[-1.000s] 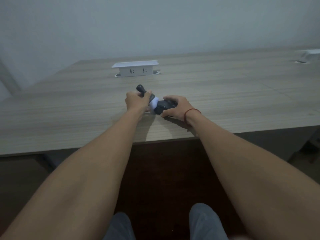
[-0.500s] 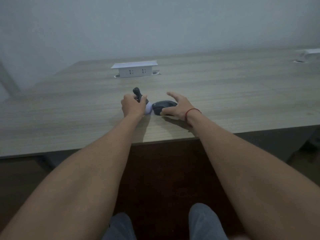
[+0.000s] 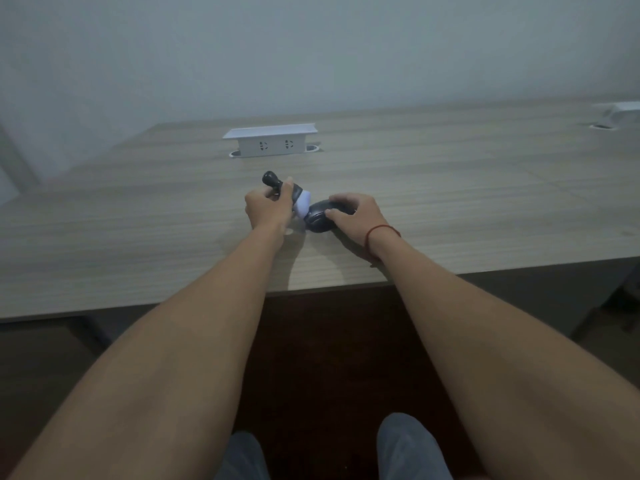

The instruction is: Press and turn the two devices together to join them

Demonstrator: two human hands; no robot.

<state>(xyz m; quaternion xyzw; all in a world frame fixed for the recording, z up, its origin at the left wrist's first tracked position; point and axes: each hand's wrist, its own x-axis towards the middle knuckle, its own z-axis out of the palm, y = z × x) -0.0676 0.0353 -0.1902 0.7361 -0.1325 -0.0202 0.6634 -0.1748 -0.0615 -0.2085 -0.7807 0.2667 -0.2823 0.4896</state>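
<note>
Left hand (image 3: 268, 209) curled tight round a black-handled brush (image 3: 287, 194), its handle poking up past the knuckles, white head (image 3: 302, 206) tilted down right, touching the mouse (image 3: 320, 218). Right hand (image 3: 356, 216) grips that dark mouse on the table (image 3: 138, 237), fingers wrapped over it. Socket box (image 3: 270, 142) sits well beyond both hands.

Tilted white-tipped brush (image 3: 289, 195) against dark mouse (image 3: 320, 220)
</note>
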